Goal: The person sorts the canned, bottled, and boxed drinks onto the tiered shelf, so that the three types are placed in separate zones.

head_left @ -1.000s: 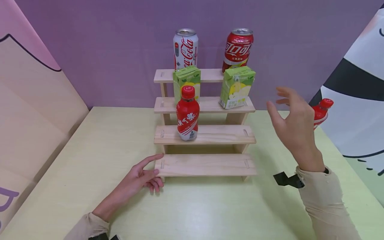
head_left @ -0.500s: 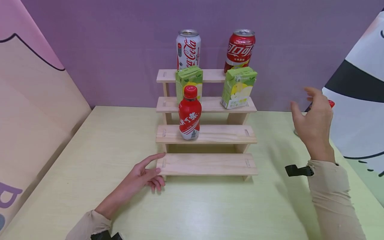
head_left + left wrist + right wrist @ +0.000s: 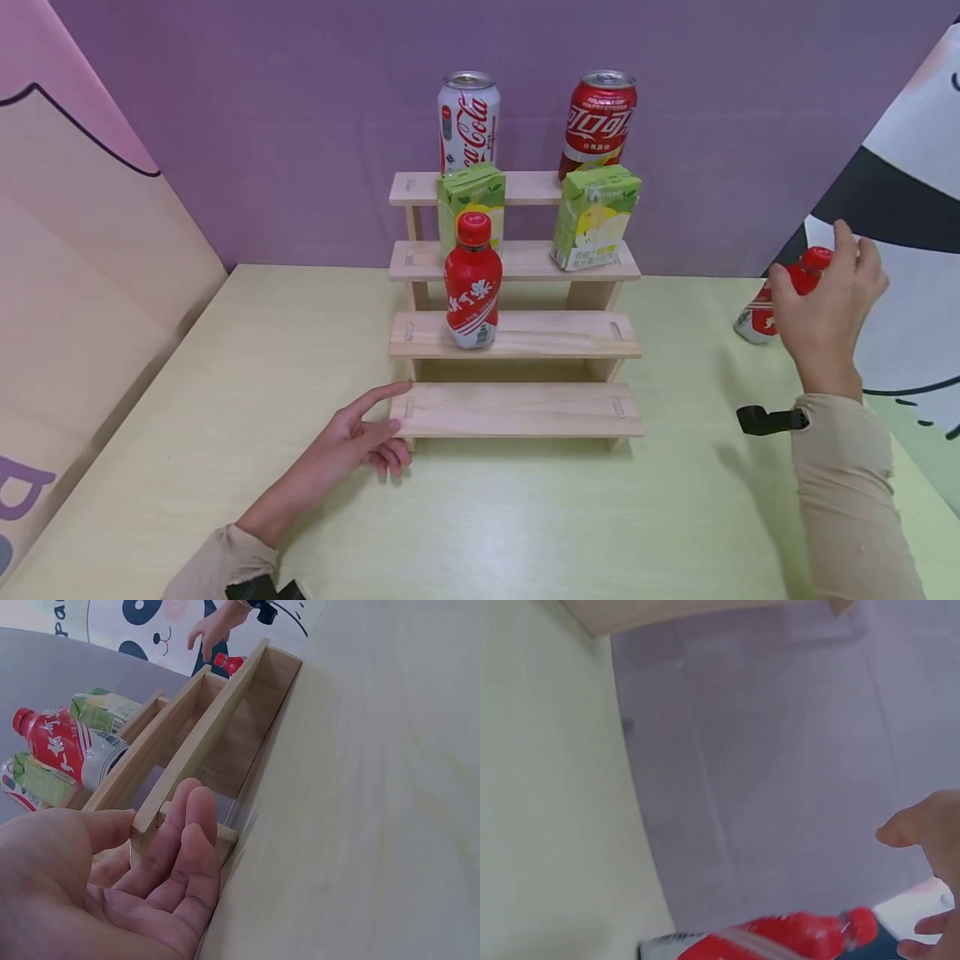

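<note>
My left hand [image 3: 360, 437] holds the left end of the lowest step of a four-tier wooden display stand [image 3: 517, 412], with thumb and index finger at its corners. In the left wrist view, the thumb presses the step's end and the other fingers curl beside it. At the right, my right hand [image 3: 828, 312] is raised with fingers spread, beside a red-capped drink bottle [image 3: 761, 317] that it partly covers. The right wrist view has this bottle [image 3: 802, 935] below the thumb, apart from it. Another red bottle [image 3: 473, 287] stands on the second step.
Two green juice cartons, one left [image 3: 470, 192] and one right [image 3: 596, 218], stand on the third step. A white cola can [image 3: 468, 121] and a red cola can [image 3: 600, 121] are on the top step. Behind rises a purple backdrop [image 3: 300, 125]; panels flank the pale table [image 3: 525, 525].
My right hand has moved right, from beside the stand to the bottle at the far right, uncovering the bottle's lower part. My left hand stays on the stand.
</note>
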{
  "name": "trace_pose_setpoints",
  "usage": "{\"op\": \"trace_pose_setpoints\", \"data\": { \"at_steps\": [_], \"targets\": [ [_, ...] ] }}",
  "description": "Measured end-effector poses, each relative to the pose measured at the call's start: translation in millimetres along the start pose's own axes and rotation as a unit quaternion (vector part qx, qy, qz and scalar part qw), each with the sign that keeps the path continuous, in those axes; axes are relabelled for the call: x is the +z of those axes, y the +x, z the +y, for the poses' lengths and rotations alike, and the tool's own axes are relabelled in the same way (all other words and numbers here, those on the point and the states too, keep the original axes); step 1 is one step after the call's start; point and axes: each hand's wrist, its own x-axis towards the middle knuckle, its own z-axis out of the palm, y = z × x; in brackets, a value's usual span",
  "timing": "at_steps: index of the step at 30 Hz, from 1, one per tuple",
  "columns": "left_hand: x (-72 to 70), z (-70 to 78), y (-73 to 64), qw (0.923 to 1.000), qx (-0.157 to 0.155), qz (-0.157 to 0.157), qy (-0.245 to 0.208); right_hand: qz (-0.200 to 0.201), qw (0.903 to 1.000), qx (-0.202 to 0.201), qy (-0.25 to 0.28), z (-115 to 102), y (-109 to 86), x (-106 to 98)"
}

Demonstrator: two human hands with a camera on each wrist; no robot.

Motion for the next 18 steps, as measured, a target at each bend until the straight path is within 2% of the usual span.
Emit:
{"op": "trace_pose_setpoints", "data": {
  "at_steps": [4,10,18],
  "targets": [
    [0.1,0.3,-0.6,1.0,-0.001,-0.001,0.003,-0.009,0.9998,0.019,0.004,16.1,5.6,4.4],
    [-0.1,0.3,-1.2,1.0,-0.002,0.001,0.004,-0.043,0.9986,0.03,-0.003,40.8,9.0,15.8],
    [1.1,1.2,-0.8,1.0,-0.001,-0.001,0.0,-0.057,0.9979,0.028,0.015,55.3,10.8,27.8]
  ]
}}
